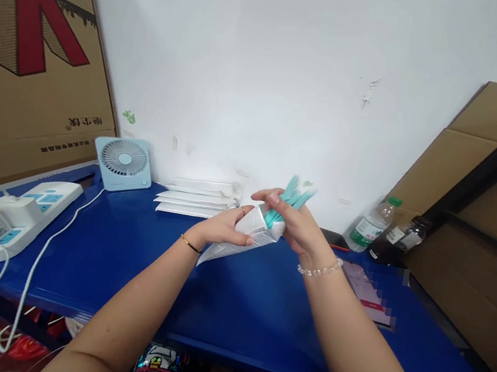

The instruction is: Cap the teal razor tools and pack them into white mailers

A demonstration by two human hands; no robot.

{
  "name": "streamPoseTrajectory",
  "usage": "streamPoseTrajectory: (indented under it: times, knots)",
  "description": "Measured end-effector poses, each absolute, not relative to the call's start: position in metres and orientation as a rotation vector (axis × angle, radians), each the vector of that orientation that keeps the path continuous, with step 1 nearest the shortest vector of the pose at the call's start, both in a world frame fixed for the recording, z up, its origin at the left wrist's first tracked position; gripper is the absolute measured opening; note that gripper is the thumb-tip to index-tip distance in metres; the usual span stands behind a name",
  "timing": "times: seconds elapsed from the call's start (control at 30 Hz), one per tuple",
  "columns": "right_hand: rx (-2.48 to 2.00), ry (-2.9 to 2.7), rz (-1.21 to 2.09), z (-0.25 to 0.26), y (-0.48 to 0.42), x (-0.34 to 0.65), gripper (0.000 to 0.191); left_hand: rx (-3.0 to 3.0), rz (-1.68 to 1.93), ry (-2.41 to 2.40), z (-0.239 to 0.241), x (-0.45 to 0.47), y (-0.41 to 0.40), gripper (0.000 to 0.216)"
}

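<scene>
My left hand (225, 226) is closed on a white packet (253, 232), thumb in front and fingers behind. The packet looks like a thin plastic sleeve and is held tilted above the blue table, its open-looking upper end towards my right hand. My right hand (299, 223) is wrapped round a bundle of slim turquoise sticks (291, 199), whose blurred tips point up. Their lower ends are at the mouth of the packet; how far inside they reach is hidden. Behind my left hand, several flat white packets (195, 202) lie stacked against the wall.
On the blue table (250, 313), a light-blue fan (123, 164) and a white power strip (53, 198) with cables stand left. To the right are a green-capped bottle (371, 225), a dark bottle (399, 240), a phone (334, 240) and a pinkish sheet (362, 287). Cardboard (24, 104) flanks the table.
</scene>
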State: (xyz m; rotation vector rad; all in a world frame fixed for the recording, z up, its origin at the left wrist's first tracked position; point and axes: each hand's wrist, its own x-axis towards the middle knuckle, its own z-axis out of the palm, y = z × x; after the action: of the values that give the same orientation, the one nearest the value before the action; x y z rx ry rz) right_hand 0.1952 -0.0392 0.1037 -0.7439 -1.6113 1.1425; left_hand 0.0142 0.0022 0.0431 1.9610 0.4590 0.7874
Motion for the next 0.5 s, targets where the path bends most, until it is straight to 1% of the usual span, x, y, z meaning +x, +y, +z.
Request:
streamPoseTrajectory:
  times: [0.17, 0.3, 0.5]
  knots:
    - [-0.751, -1.791, 1.155, 0.115, -0.04, 0.189, 0.023, 1.855, 0.889, 0.427, 0.031, 0.017, 0.007, 0.058]
    - [-0.773, -1.824, 1.1, 0.112, -0.039, 0.187, 0.031, 1.855, 0.936, 0.388, 0.027, 0.013, 0.006, 0.06]
    - [-0.772, -1.792, 0.892, 0.107, -0.042, 0.188, 0.039, 1.696, 0.952, 0.358, 0.029, 0.004, 0.004, 0.071]
